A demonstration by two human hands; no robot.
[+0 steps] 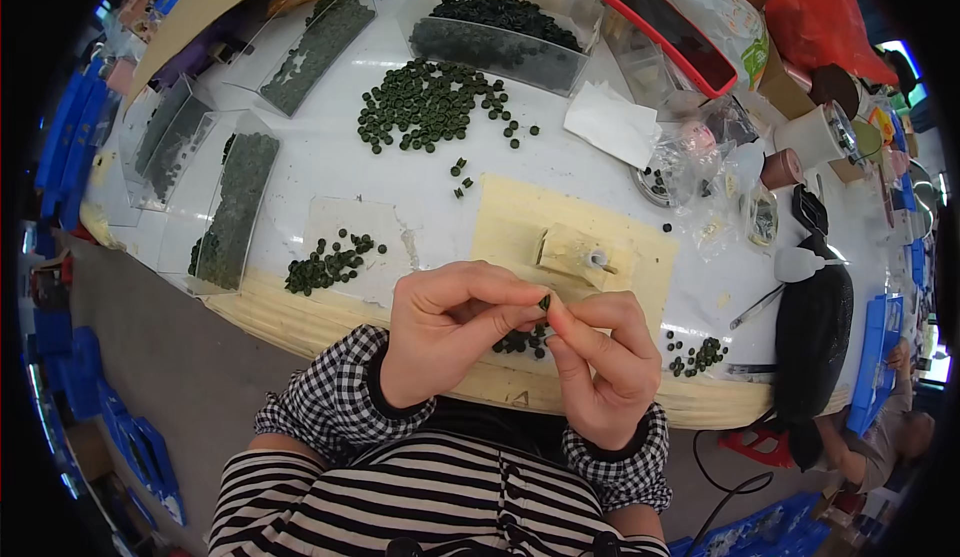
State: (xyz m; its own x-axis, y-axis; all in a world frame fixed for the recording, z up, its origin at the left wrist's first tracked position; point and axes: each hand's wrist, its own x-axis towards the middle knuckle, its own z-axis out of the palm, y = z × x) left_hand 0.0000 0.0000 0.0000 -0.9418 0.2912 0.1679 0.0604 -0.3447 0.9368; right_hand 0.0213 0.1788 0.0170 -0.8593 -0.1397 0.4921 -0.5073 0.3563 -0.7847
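My left hand (440, 332) and my right hand (612, 362) meet fingertip to fingertip above the near edge of the table. Pinched between them is a small dark green round part (545, 302), mostly covered by the fingers. A small pile of dark green round pieces (520, 344) lies beneath the hands, partly hidden. Just beyond stands a small cream-coloured block with a metal post (585, 257), on a yellow sheet (640, 242). To the left of my left hand is another small pile of the green pieces (325, 265); a further one (700, 359) lies right of my right hand.
A large heap of green pieces (425, 107) spreads at the far middle. Clear bins of dark pieces (500, 42) stand behind and at left (235, 207). A red-cased phone (665, 32), white tissue (610, 125), tweezers (757, 307) and a black padded object (815, 337) lie rightward.
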